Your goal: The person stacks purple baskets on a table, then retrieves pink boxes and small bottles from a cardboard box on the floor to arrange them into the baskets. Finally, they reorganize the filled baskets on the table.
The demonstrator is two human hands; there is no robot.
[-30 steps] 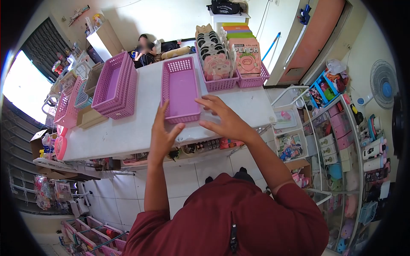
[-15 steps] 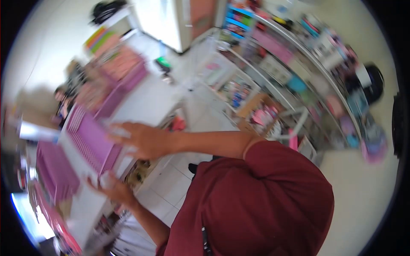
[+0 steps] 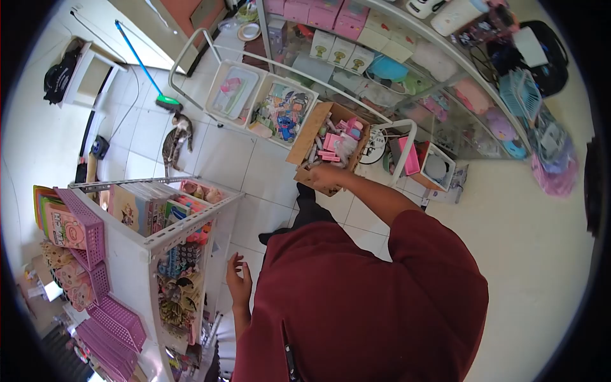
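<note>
My right hand (image 3: 326,176) is at the near edge of an open cardboard box (image 3: 304,141), its fingers bent against the cardboard and partly hidden. Pink packets (image 3: 331,145) and clear-wrapped small items fill the box, which stands on the lower right part of a white-framed cart (image 3: 223,60). My left hand (image 3: 238,280) hangs beside the white shelf unit (image 3: 130,254), fingers apart, holding nothing. Purple baskets (image 3: 121,321) lie on that unit at the lower left.
Bins of small goods (image 3: 283,111) sit on the cart. Behind it runs a glass display case (image 3: 439,95). A cat (image 3: 175,143) is on the tiled floor near a green broom (image 3: 167,102). An orange-sided box (image 3: 433,167) stands right of the cart.
The view has swung towards the cart. Both hands have left the purple basket on the shelf unit; my right hand has reached the cardboard box and my left hand has dropped beside my body.
</note>
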